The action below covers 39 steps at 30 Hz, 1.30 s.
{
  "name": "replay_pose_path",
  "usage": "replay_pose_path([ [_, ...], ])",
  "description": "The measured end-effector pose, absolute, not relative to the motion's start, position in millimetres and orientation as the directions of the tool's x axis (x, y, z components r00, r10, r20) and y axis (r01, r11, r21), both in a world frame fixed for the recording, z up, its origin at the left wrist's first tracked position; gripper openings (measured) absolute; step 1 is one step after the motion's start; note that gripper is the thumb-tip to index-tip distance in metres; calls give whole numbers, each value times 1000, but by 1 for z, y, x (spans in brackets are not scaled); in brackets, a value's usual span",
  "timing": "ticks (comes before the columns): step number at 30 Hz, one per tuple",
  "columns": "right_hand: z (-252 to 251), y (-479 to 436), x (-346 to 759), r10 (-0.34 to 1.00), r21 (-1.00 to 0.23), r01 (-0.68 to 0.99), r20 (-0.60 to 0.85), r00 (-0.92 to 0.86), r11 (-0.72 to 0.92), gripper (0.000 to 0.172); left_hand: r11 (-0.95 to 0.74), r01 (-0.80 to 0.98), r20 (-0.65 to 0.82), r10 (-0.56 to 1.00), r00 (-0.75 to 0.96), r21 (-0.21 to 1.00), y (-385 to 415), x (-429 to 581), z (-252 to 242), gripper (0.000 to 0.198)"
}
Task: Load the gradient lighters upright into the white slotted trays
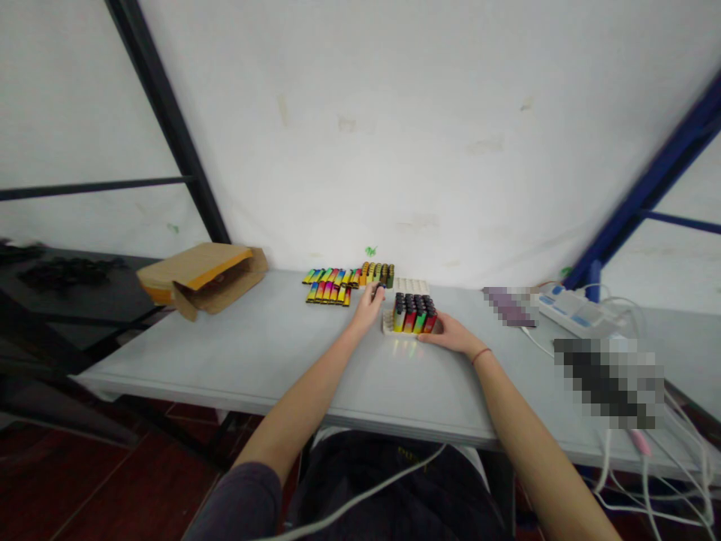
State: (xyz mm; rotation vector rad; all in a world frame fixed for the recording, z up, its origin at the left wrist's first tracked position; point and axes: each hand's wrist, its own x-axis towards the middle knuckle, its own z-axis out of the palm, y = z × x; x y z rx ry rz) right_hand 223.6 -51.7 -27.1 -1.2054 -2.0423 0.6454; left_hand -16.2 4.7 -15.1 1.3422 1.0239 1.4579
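Note:
Lighters (414,315) with black tops and coloured bodies stand upright in rows in a white holder tray (390,329). My right hand (447,334) grips this tray at its right end, thumb along the front edge. Just left of the tray, my left hand (367,306) is closed around a lighter (381,286); only its dark top shows and the fingers hide the rest. Behind it stands a block of yellow lighters (377,273). A pale slotted tray (411,285) lies to the right of that block. Several multicoloured lighters (330,293) lie flat in two rows on the left.
On the left of the grey table (248,353) lies an open cardboard box (206,274). To the right are a phone (512,306) with a cable, a white power strip (580,312) and a blurred-out dark item (605,383) among white cables. A white wall rises behind.

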Motion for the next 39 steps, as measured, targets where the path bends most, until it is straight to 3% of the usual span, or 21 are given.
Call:
replay_pose_path([
  [8, -31, -49, 224, 887, -733, 517, 271, -373, 441, 57, -311, -114, 319, 946, 59, 944, 13, -18, -27, 18],
  [20, -31, -49, 223, 886, -729, 517, 284, -366, 448, 58, -323, 5, 321, 944, 75, 946, 12, -19, -31, 28],
  [25, -32, -49, 224, 892, -732, 522, 279, -357, 438, 62, -358, 134, 339, 929, 146, 924, 10, -22, -31, 36],
  [28, -32, -49, 224, 893, -730, 527, 278, -352, 435, 62, -470, 352, 417, 882, 218, 810, 3, -25, -22, 35],
  [30, -33, -49, 224, 893, -732, 524, 278, -355, 436, 62, -489, 572, 467, 862, 198, 659, -3, -30, -12, 35],
  [34, -31, -49, 224, 892, -720, 539, 272, -360, 437, 61, -206, 903, 502, 865, -12, 376, -9, -46, 2, 42],
  [39, -31, -49, 225, 900, -705, 568, 264, -347, 426, 61, 18, 978, 360, 928, -94, 209, -5, -57, -4, 38],
])
